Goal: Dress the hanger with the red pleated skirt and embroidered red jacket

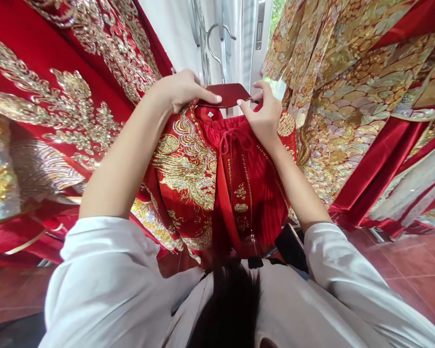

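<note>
A dark red hanger (pixel 229 94) with a metal hook (pixel 213 46) is held up in front of me. My left hand (pixel 186 92) grips its left part, thumb laid over the front and the other fingers hidden behind. On the right end, my right hand (pixel 264 113) closes with thumb and fingers near the neckline. From the hanger hangs a red jacket (pixel 188 169) embroidered with gold and silver, its front open. A pleated red skirt (pixel 268 203) with a tied drawstring bow (pixel 233 141) shows inside the jacket.
Red gowns with beaded gold patterns (pixel 76 96) hang close on the left. Gold-patterned garments (pixel 340 96) fill the right side. Behind the hanger are a white curtain (pixel 175 34) and a metal door frame (pixel 257 38). Reddish floor tiles (pixel 413 270) lie below.
</note>
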